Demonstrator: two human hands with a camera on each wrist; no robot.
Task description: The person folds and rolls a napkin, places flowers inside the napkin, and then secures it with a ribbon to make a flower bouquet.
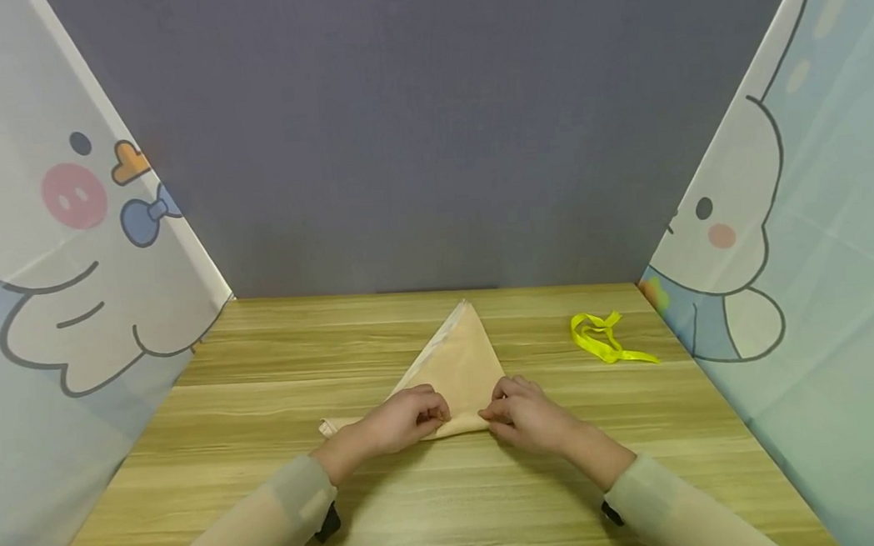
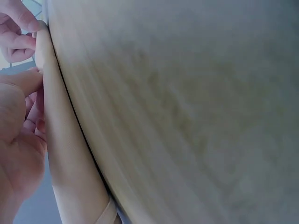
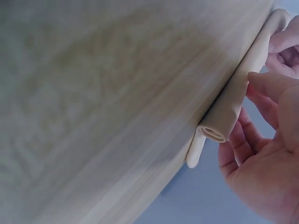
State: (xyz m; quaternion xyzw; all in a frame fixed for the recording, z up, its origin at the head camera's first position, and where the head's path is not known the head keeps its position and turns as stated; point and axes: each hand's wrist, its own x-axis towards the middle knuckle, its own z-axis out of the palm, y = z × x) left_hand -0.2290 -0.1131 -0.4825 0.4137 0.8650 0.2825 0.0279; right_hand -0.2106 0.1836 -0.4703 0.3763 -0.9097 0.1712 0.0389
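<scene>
A beige cloth (image 1: 466, 359), folded to a triangle with its point toward the back wall, lies at the middle of the table. Its near edge is turned up into a roll (image 3: 229, 105), whose coiled end shows in the right wrist view. My left hand (image 1: 407, 417) pinches this roll left of its middle, thumb on the near side. Close by, my right hand (image 1: 528, 415) pinches the roll toward its right end, with thumb and index finger on it. Past my left hand a narrow cloth end (image 1: 334, 427) sticks out to the left.
A bright yellow ribbon (image 1: 599, 348) lies loosely looped at the back right of the wood-grain table (image 1: 262, 359). A dark grey wall (image 1: 429, 140) rises behind. Cartoon-printed sheets (image 1: 67, 245) stand along both sides.
</scene>
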